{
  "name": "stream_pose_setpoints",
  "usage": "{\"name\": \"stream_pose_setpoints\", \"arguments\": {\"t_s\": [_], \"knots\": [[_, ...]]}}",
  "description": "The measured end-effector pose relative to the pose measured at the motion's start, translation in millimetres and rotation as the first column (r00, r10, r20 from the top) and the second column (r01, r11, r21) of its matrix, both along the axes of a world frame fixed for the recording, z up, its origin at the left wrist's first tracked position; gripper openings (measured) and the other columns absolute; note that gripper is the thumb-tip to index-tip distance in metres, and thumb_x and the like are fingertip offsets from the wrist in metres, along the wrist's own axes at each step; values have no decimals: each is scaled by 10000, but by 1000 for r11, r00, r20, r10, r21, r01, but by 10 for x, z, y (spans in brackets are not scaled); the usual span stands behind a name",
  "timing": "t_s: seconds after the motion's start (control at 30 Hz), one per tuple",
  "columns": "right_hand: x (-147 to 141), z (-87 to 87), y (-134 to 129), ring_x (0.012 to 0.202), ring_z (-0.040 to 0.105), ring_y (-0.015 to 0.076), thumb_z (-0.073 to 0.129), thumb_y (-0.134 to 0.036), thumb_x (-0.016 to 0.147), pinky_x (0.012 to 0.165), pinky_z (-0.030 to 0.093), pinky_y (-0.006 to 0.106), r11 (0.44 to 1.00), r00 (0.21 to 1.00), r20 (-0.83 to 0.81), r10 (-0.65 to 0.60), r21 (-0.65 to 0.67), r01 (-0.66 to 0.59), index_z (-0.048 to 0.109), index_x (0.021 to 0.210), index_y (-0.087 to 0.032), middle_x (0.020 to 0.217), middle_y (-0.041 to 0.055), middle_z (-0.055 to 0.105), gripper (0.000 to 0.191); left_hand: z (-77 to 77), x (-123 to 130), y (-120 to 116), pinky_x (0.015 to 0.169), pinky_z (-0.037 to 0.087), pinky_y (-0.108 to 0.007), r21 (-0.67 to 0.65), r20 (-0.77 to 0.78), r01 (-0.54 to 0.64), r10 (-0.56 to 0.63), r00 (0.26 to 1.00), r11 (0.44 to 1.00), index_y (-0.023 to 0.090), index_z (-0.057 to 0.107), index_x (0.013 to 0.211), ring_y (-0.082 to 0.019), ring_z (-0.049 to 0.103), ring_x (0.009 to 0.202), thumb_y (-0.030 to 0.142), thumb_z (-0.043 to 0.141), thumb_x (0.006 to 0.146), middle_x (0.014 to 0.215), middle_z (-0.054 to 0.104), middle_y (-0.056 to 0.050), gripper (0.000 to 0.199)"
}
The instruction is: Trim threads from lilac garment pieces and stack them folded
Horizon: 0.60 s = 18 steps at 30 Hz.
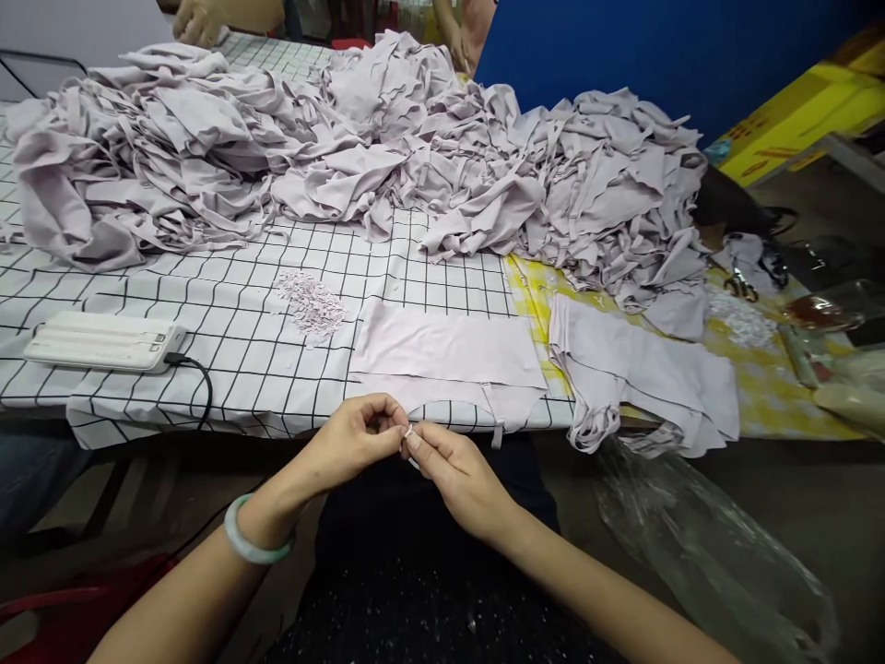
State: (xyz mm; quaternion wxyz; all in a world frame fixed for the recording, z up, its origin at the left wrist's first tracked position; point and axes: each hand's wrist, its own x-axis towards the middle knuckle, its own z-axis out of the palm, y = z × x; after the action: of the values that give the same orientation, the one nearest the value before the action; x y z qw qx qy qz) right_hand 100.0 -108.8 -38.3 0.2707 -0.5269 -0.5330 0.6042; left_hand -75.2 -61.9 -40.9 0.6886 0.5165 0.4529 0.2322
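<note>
A pale lilac strapped garment [449, 349] lies flat at the table's front edge, its straps toward me. My left hand [363, 438] and my right hand [460, 470] meet just off that edge. Both are closed in a pinch on one thin strap [409, 432] of the garment. A small pale bit shows between the fingertips, too hidden to name. The other strap [496, 415] hangs free over the edge, with a small fitting on it. Beyond the left hand is a heap of tiny pale pink pieces [311, 306].
A large heap of lilac garments [484, 166] spans the table's back. Folded garments [650, 369] overhang the front edge at right. A white power bank [103, 341] with a black cable lies left. Clear plastic [712, 544] hangs below. Another person's hand [199, 20] is across the table.
</note>
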Motion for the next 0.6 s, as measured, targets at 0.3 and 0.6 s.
{"name": "stream_pose_setpoints", "arguments": {"t_s": [0.3, 0.6], "knots": [[16, -5, -15, 674, 417, 135, 433, -401, 1007, 627, 340, 269, 999, 999, 4, -34, 42, 34, 509, 775, -212, 709, -22, 466, 309, 54, 66, 17, 527, 344, -216, 1, 32, 46, -46, 998, 999, 166, 549, 751, -81, 430, 586, 295, 672, 790, 654, 518, 31, 182], [7, -2, 316, 434, 365, 85, 560, -406, 877, 431, 334, 227, 864, 891, -222, -396, -419, 279, 616, 757, -183, 545, -43, 498, 259, -254, 109, 540, 813, 502, -402, 814, -326, 246, 63, 943, 527, 166, 619, 936, -227, 562, 912, 80, 547, 771, 983, 626, -101, 200]]}}
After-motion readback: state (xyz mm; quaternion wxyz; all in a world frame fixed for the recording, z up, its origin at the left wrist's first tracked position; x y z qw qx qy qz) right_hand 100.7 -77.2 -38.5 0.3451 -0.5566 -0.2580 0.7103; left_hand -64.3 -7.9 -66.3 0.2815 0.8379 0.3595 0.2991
